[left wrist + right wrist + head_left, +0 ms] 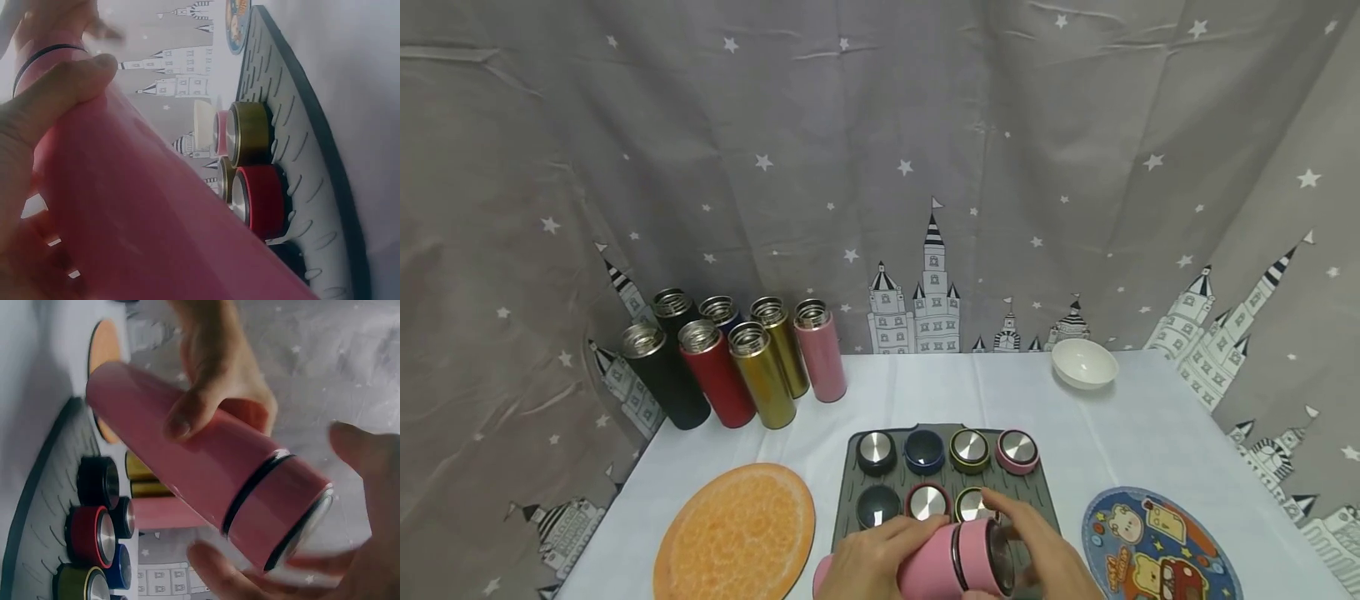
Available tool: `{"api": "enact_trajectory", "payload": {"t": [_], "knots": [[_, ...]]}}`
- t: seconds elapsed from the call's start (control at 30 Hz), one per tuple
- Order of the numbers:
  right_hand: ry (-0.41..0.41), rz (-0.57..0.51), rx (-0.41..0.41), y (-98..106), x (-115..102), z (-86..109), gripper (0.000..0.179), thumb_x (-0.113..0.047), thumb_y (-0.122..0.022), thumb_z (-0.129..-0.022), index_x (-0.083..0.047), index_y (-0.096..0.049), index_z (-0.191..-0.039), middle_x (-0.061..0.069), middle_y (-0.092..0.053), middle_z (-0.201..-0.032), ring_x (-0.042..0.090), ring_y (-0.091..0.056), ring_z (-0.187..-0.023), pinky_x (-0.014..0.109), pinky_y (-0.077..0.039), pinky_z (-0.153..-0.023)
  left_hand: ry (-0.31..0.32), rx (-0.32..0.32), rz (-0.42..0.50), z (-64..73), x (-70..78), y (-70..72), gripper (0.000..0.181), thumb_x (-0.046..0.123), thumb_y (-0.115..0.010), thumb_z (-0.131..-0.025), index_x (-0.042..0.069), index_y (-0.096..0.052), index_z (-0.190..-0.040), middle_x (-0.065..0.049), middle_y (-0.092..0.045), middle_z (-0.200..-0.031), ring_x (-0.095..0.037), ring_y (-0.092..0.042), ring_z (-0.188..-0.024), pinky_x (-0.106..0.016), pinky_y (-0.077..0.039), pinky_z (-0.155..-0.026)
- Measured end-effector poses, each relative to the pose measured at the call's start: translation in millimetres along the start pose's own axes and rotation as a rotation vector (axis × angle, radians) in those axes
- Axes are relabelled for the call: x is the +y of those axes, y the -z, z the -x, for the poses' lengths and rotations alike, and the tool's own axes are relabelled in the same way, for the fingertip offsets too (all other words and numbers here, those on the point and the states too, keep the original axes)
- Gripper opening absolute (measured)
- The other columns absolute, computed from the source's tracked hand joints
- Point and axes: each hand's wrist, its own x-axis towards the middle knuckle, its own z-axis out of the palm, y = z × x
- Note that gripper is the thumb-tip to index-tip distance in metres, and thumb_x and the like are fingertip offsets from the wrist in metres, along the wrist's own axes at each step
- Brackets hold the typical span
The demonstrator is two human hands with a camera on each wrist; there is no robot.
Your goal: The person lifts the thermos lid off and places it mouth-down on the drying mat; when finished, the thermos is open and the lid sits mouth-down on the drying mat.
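Observation:
My left hand (868,562) grips the body of a pink thermos bottle (169,431), fingers wrapped round it and thumb along its side. The bottle lies tilted over the near edge of a grey mat, and its pink lid (275,509) sits on its end, with a dark ring at the joint. Around that lid my right hand (369,506) spreads its thumb and fingers, apart from it in the right wrist view. Several loose lids stand on the grey mat (846,492), among them a red lid (264,200) and a gold lid (251,133).
Several uncapped bottles stand at the back left, including a red bottle (722,379) and another pink bottle (822,358). An orange round mat (737,533) lies left, a blue cartoon mat (1161,550) right. A white bowl (1084,367) sits at the back right.

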Motion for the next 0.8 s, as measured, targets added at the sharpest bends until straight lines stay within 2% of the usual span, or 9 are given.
{"api": "enact_trajectory", "payload": {"t": [0.07,0.1,0.17,0.27,0.4,0.47,0.57,0.67,0.8], "knots": [[-0.17,0.009,-0.015,-2.0,-0.8,-3.4,0.065,-0.032,-0.074,-0.088,-0.007,-0.048,-0.142,0.012,-0.061,-0.114,0.011,-0.062,-0.079,0.026,-0.051,-0.054,-0.015,0.007,-0.029,0.3,-1.7,-0.8,0.062,0.055,-0.082,-0.074,0.026,-0.068,-0.127,0.012,-0.069,-0.096,0.003,-0.058,-0.074,-0.014,-0.047,-0.062],[-0.215,0.031,-0.023,-3.1,-0.6,-5.5,0.062,-0.034,-0.072,-0.089,-0.006,-0.05,-0.14,0.01,-0.063,-0.104,0.01,-0.06,-0.069,0.026,-0.048,-0.05,-0.028,0.012,-0.044,0.5,-2.9,-1.7,0.063,0.054,-0.083,-0.073,0.026,-0.067,-0.127,0.012,-0.068,-0.095,0.003,-0.058,-0.073,-0.014,-0.047,-0.061],[-0.257,0.082,-0.03,-4.7,0.1,-8.0,0.054,-0.037,-0.07,-0.09,-0.005,-0.056,-0.132,0.002,-0.06,-0.088,0.007,-0.053,-0.055,0.025,-0.044,-0.047,-0.052,0.02,-0.066,1.1,-5.4,-4.1,0.064,0.052,-0.085,-0.071,0.026,-0.067,-0.127,0.012,-0.068,-0.093,0.002,-0.059,-0.073,-0.015,-0.047,-0.061],[-0.25,0.118,-0.015,-5.8,0.0,-7.5,0.049,-0.039,-0.074,-0.087,-0.01,-0.061,-0.125,-0.003,-0.057,-0.082,0.006,-0.05,-0.054,0.025,-0.042,-0.047,-0.076,0.034,-0.078,2.2,-8.0,-7.7,0.064,0.051,-0.085,-0.07,0.027,-0.067,-0.126,0.012,-0.068,-0.092,0.002,-0.059,-0.073,-0.015,-0.047,-0.06],[-0.166,0.084,-0.008,-4.3,-0.3,-2.4,0.049,-0.037,-0.078,-0.085,-0.016,-0.061,-0.127,0.0,-0.061,-0.104,0.005,-0.055,-0.071,0.025,-0.049,-0.053,-0.069,0.04,-0.063,4.0,-8.6,-9.2,0.062,0.051,-0.084,-0.071,0.027,-0.068,-0.126,0.012,-0.069,-0.094,0.002,-0.06,-0.074,-0.015,-0.048,-0.06],[-0.078,0.033,-0.016,-2.4,0.8,0.0,0.049,-0.031,-0.079,-0.085,-0.018,-0.06,-0.129,0.003,-0.059,-0.115,0.006,-0.058,-0.085,0.026,-0.052,-0.054,-0.049,0.02,-0.047,4.4,-7.9,-7.4,0.061,0.052,-0.082,-0.073,0.026,-0.068,-0.126,0.012,-0.069,-0.096,0.002,-0.06,-0.075,-0.016,-0.048,-0.062],[0.114,0.018,-0.006,0.4,4.4,2.4,0.054,-0.025,-0.082,-0.082,-0.023,-0.061,-0.131,0.003,-0.056,-0.124,0.01,-0.058,-0.101,0.028,-0.052,-0.055,0.014,-0.053,0.004,4.5,-5.9,-0.8,0.06,0.053,-0.08,-0.076,0.024,-0.068,-0.127,0.011,-0.07,-0.099,0.001,-0.061,-0.078,-0.017,-0.05,-0.064],[0.284,0.08,0.044,3.7,7.6,3.7,0.061,-0.021,-0.086,-0.076,-0.028,-0.062,-0.131,-0.001,-0.053,-0.13,0.013,-0.056,-0.109,0.027,-0.05,-0.059,0.101,-0.137,0.054,4.1,-3.0,8.2,0.061,0.057,-0.077,-0.079,0.026,-0.066,-0.129,0.011,-0.07,-0.103,0.001,-0.061,-0.082,-0.02,-0.052,-0.067],[0.342,0.129,0.099,8.8,9.5,4.7,0.061,-0.016,-0.085,-0.076,-0.03,-0.063,-0.131,-0.002,-0.052,-0.132,0.014,-0.056,-0.108,0.027,-0.048,-0.061,0.188,-0.169,0.093,3.2,0.5,19.2,0.064,0.061,-0.078,-0.078,0.029,-0.064,-0.132,0.014,-0.068,-0.105,0.001,-0.06,-0.083,-0.023,-0.053,-0.068]]}}
